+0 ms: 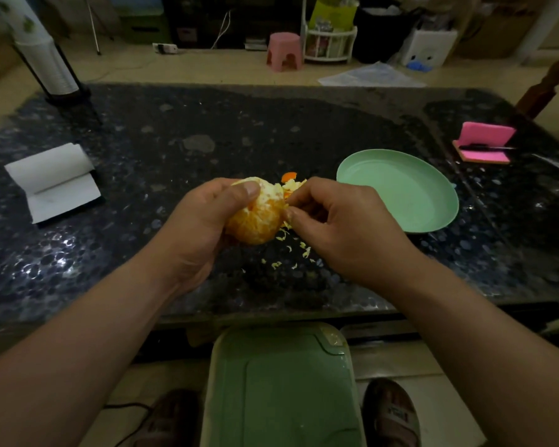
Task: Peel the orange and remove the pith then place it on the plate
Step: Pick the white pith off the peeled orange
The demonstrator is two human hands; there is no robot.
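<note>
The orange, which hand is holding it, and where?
The left hand grips the orange around its left side, with the thumb across the top. The right hand pinches at its right edge.

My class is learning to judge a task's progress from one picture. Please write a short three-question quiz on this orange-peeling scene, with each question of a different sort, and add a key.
1. True or false: the peeled orange already lies on the green plate.
2. Which hand grips the orange? A) left hand B) right hand C) neither
3. Fill the gap: the loose pith scraps lie on the dark ____ under the hands.
Key: 1 false, the plate holds nothing. 2 A, while the right hand's fingers pinch pith at the orange's side. 3 table.
</note>
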